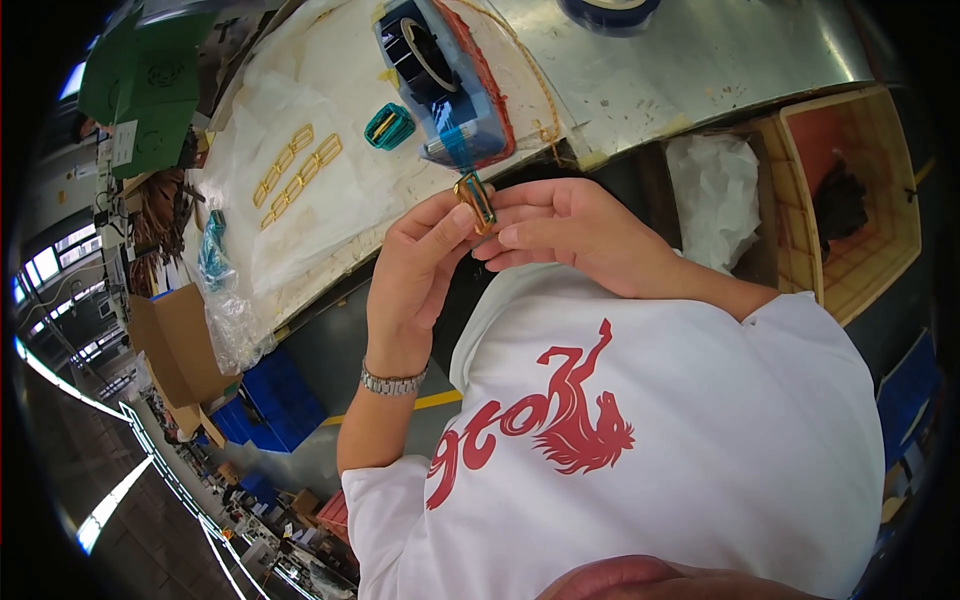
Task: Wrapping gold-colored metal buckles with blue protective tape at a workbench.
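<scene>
My left hand pinches a small stack of gold rectangular buckles between thumb and fingers, in front of the table's near edge. A strip of blue-green film tape runs from the tape dispenser down to the stack and lies partly around it. My right hand is at the stack's right side, fingers curled and fingertips against it. Beside the dispenser lies a bundle wrapped in teal tape. Farther left, two rows of loose gold buckles rest on the white sheet.
A crumpled clear plastic bag with blue material sits at the table's left edge. Below it are an open cardboard box and a blue crate. On the right stands a wooden box beside white plastic wrapping. Another tape roll is at the top.
</scene>
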A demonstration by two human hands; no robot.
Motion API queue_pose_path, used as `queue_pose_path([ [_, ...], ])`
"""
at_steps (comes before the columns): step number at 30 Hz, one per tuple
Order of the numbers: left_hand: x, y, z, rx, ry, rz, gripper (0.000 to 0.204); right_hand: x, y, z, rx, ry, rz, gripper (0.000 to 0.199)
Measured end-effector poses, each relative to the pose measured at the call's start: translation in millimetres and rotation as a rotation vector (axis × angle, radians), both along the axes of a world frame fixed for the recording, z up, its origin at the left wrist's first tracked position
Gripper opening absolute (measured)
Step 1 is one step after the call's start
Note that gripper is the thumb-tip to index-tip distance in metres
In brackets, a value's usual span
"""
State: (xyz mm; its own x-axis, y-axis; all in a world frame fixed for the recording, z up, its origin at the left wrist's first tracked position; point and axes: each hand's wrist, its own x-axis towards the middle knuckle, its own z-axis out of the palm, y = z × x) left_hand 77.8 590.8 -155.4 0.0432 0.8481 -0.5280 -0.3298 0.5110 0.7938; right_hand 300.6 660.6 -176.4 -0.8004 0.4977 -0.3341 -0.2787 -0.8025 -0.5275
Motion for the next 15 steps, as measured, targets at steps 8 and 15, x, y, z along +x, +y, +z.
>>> queue_pose_path([
  [8, 6.2, -2.3, 10.2, -0.025, -0.059, 0.093, 0.034, 5.3, 0.4, 6.6, -0.041, 0.092, 0.096, 0.053],
  [15, -8.3, 3.0, 7.6, -0.058, -0.087, 0.063, 0.033, 18.3, 11.4, 9.6, -0.297, 0.2, 0.452, 0.036],
])
